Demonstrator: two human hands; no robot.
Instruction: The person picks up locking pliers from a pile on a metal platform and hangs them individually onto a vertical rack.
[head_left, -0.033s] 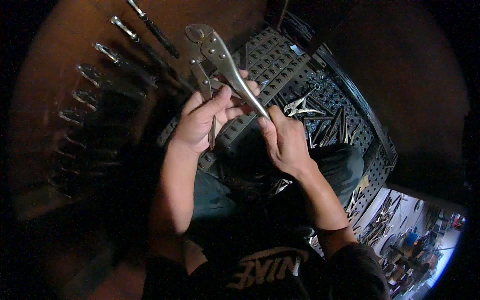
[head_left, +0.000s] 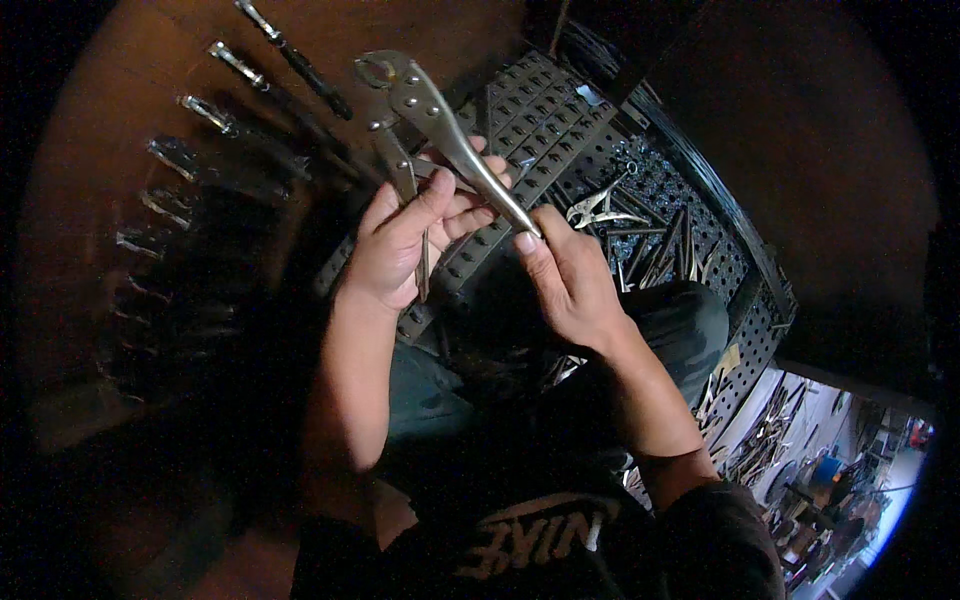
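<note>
A pair of silver locking pliers [head_left: 455, 145] is up in front of me, its rounded jaws toward the upper left and its two handles spread apart. My left hand [head_left: 405, 235] is closed round the thinner lower handle, thumb lying across it and fingertips showing behind the tool. The end of the thicker upper handle is gripped by my right hand [head_left: 572, 275], with the thumb along its tip. Another pair of locking pliers [head_left: 600, 208] lies beyond my right hand among metal parts.
A dark metal rack [head_left: 530, 115] with rows of small pieces stands behind the pliers. To its right is a perforated metal bench [head_left: 720, 240] bearing loose rods and small fittings. Several tools [head_left: 240, 65] line the left side. Tool parts [head_left: 765, 430] are heaped at the lower right.
The pliers' jaws sit slightly farther left in the picture. Both hands keep the same hold.
</note>
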